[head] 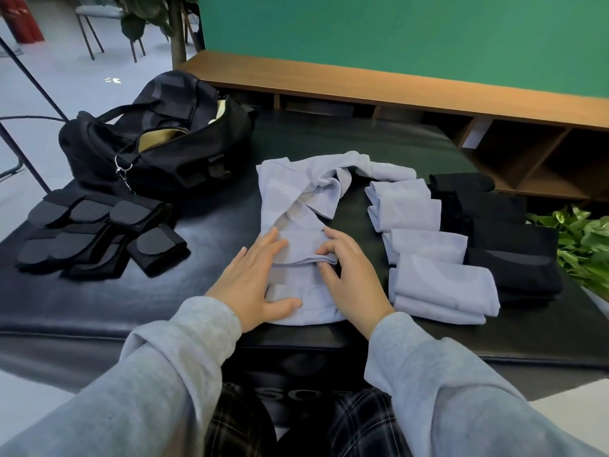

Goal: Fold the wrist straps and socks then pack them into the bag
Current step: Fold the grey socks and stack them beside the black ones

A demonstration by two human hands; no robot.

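A pile of light blue socks [296,199] lies in the middle of the black padded bench [204,225]. My left hand [253,282] presses flat on the near sock's left side. My right hand [349,275] has curled fingers that pinch the folded edge of that sock. Several folded light blue socks [438,282] sit in a row to the right, with folded black socks [514,255] beyond them. Several folded black wrist straps [99,235] lie at the left. The black bag [184,150] stands open at the back left, with a tan lining showing.
A wooden shelf unit [494,127] runs behind the bench below a green wall. A leafy plant [583,242] sits at the right edge. Chair legs and a plant trunk [178,37] stand on the floor at the back left.
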